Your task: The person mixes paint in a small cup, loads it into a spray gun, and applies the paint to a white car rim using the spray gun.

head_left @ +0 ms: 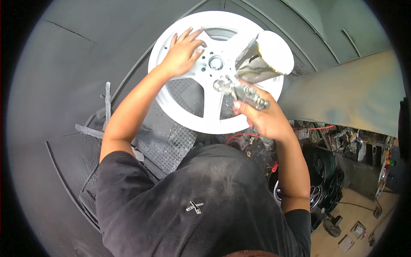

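Note:
In front of me is a white five-spoke car wheel rim, its centre hole and bolt holes facing me. My left hand lies on the upper left of its face, fingers spread, with nothing held. My right hand is wrapped round a metal spray gun, whose nozzle end points left over the lower part of the hub. On the gun sits a large cup with a white top and paint-smeared silver sides, tilted to the upper right. It covers the rim's right side. The trigger is hidden by my fingers.
A red hose runs below the wheel. Dark grey panels rise on the left. Textured sheeting lies below the rim. At right are a cluttered rack, several dark wheels and a small fan.

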Demonstrator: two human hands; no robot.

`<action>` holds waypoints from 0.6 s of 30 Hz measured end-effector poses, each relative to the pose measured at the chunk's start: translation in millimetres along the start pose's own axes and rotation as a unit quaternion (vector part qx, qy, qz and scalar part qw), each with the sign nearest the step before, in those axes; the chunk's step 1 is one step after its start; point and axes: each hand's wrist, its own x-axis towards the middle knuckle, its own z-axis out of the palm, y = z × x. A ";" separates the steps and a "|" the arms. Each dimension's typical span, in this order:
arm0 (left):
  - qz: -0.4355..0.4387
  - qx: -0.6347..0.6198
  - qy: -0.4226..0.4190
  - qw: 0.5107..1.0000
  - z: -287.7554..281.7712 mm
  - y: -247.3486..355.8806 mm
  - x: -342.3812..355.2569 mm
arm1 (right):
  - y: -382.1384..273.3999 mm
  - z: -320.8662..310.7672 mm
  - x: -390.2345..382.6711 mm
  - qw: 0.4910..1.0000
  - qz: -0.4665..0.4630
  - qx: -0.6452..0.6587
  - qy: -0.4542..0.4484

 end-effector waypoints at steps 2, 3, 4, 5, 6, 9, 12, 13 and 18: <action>0.031 -0.060 0.074 0.995 -0.3 13.7 -36.6 | -6.8 7.4 -8.8 0.999 -0.008 -0.033 -0.036; 0.024 -0.055 0.078 0.995 -6.9 23.2 -56.2 | -11.3 11.9 -10.7 0.997 -0.013 -0.051 -0.060; 0.054 -0.096 0.046 0.993 -12.7 34.3 -73.2 | -15.0 15.6 -12.6 0.994 -0.017 -0.069 -0.080; 0.084 -0.136 0.014 0.987 -18.8 41.4 -85.2 | -17.7 19.9 -13.1 0.992 -0.032 -0.066 -0.098; 0.076 -0.132 0.018 0.988 -26.7 45.1 -93.2 | -23.1 20.0 -13.8 0.990 -0.042 -0.066 -0.114; 0.073 -0.170 -0.023 0.982 -55.7 61.9 -109.4 | -36.1 19.7 -13.9 0.996 -0.053 -0.044 -0.063; 0.039 -0.238 0.000 0.971 -74.5 91.9 -125.4 | -34.5 -3.3 -9.2 0.991 -0.098 -0.057 0.073; 0.048 -0.243 -0.001 0.969 -76.5 106.2 -131.9 | -31.7 -14.3 -6.0 0.982 -0.114 -0.084 0.122; 0.203 -0.492 -0.201 0.823 -40.2 200.7 -168.5 | 0.3 -86.4 -32.9 0.943 -0.158 -0.098 0.278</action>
